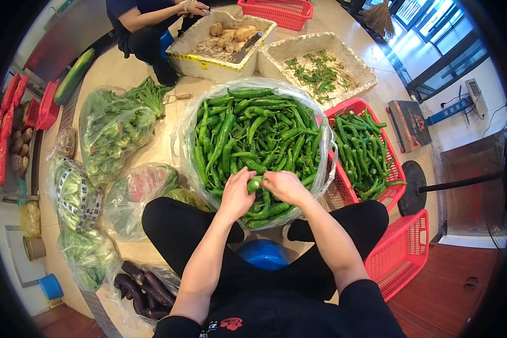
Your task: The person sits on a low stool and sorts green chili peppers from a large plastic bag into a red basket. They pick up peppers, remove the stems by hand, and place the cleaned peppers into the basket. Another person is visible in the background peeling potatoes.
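Note:
A large clear plastic bag [329, 156] full of long green chili peppers [270, 122] stands before my knees. Over its near side, my left hand [238, 190] is closed on a green pepper [254, 184], whose pale end points towards me. My right hand [284, 186] is beside it, its fingertips touching the pepper's stem end. A red plastic basket [399, 186] to the right holds more green peppers [359, 152]. Beyond the bag, a white foam box [274, 53] contains green stem scraps [317, 76].
A co-worker [148, 25] crouches by a foam box [211, 69] with root vegetables and a knife or cleaver. Bagged greens [114, 131] and eggplants [152, 291] lie left. An empty red basket [399, 253], a floor scale [410, 124] and a round stand base [412, 188] are right.

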